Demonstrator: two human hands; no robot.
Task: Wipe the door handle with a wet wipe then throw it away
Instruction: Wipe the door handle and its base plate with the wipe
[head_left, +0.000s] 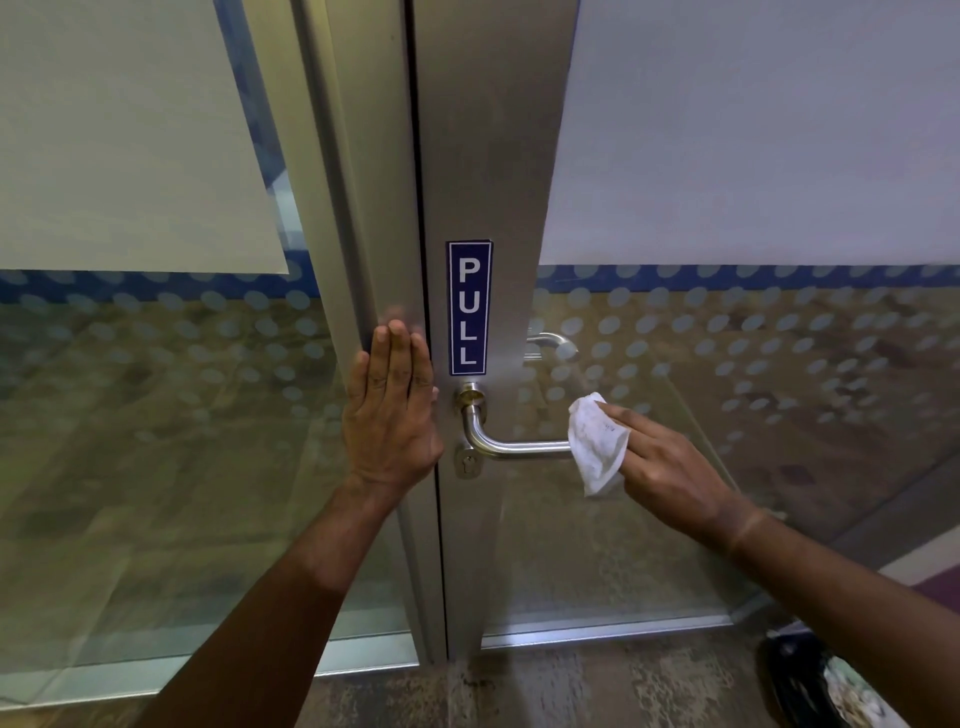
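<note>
A steel lever door handle (511, 446) sticks out from the metal door stile and runs to the right. My right hand (670, 467) holds a white wet wipe (595, 441) wrapped over the handle's free end, which the wipe hides. My left hand (392, 410) lies flat with fingers together against the metal frame just left of the door gap, holding nothing.
A blue PULL sign (469, 306) sits on the stile above the handle, and a keyhole (467, 464) below it. Frosted dotted glass panels flank both sides. A black-lined bin (810, 675) stands on the floor at lower right.
</note>
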